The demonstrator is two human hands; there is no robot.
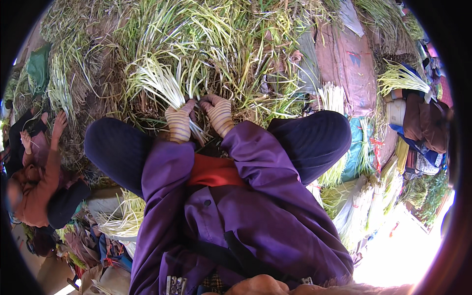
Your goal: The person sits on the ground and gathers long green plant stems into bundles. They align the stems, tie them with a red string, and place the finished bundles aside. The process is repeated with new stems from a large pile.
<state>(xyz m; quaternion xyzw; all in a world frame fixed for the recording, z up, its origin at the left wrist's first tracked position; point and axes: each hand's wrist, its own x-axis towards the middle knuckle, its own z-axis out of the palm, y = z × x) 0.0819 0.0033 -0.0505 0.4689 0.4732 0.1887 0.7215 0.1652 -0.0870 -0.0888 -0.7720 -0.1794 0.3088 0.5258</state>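
Observation:
A bunch of pale chive-like stalks fans out up and to the left from my left hand, which is closed around it. White stalk ends stick out below that hand. Close beside it on the right is my right hand, its bent fingertips at a few thin stalks; whether they grip one is not clear. Both hands wear striped knit fabric that leaves the fingers bare. Loose green and yellow stalks lie in a large tangled heap in front of me.
Tied bundles of pale stalks lie at my right, near a pinkish woven sheet. More pale stalks lie at lower left. A person in orange-brown sits at left by the heap; another person at right has a bunch of stalks.

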